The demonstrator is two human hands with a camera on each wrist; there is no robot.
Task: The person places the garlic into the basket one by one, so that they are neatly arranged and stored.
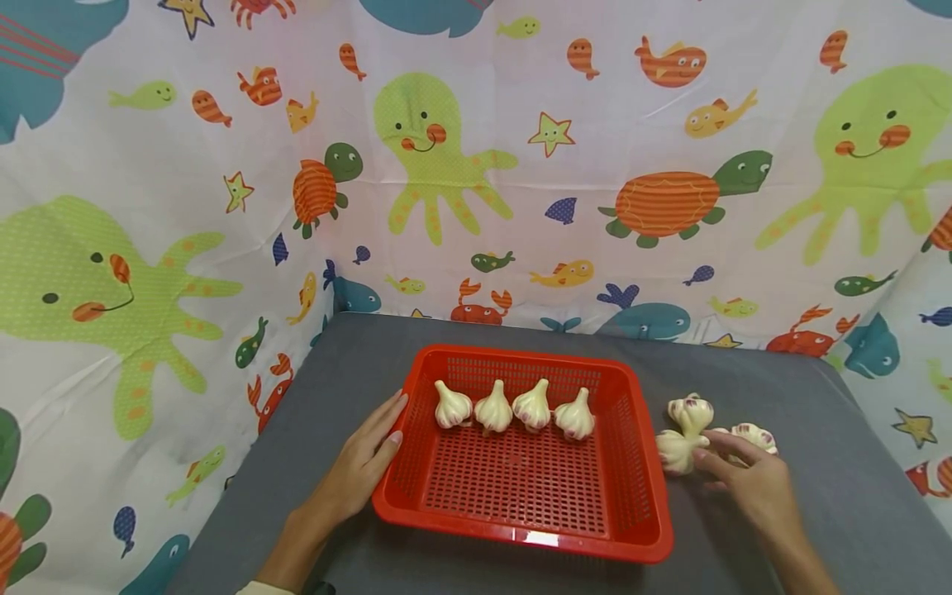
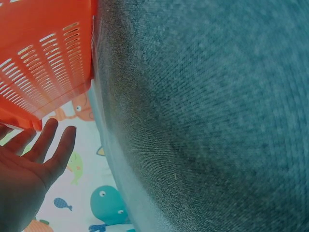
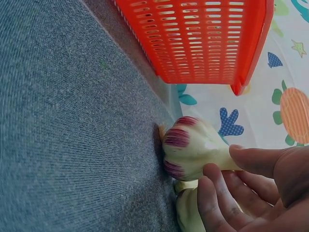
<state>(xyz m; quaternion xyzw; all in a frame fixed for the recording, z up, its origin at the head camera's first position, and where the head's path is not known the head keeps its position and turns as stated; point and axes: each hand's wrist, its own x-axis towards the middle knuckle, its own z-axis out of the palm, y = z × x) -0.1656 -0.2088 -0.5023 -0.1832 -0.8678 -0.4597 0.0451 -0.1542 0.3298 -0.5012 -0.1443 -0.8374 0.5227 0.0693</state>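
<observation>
A red plastic basket (image 1: 521,541) sits on the table with several white garlic bulbs (image 1: 531,406) in a row along its far side. My left hand (image 1: 362,465) rests its fairly straight fingers against the basket's left rim. To the right of the basket, my right hand (image 1: 754,483) pinches the stem of a garlic bulb (image 1: 673,453) between thumb and fingers. In the right wrist view this garlic bulb (image 3: 190,147) shows purple streaks and is at the tabletop. Two more bulbs lie close by, one garlic bulb (image 1: 690,411) behind it and another garlic bulb (image 1: 757,436) partly hidden by my fingers.
A dark grey cloth (image 1: 840,496) covers the table. Behind and at both sides hangs a white curtain (image 1: 476,281) printed with sea animals. The basket's slotted wall (image 3: 198,43) rises near the pinched bulb.
</observation>
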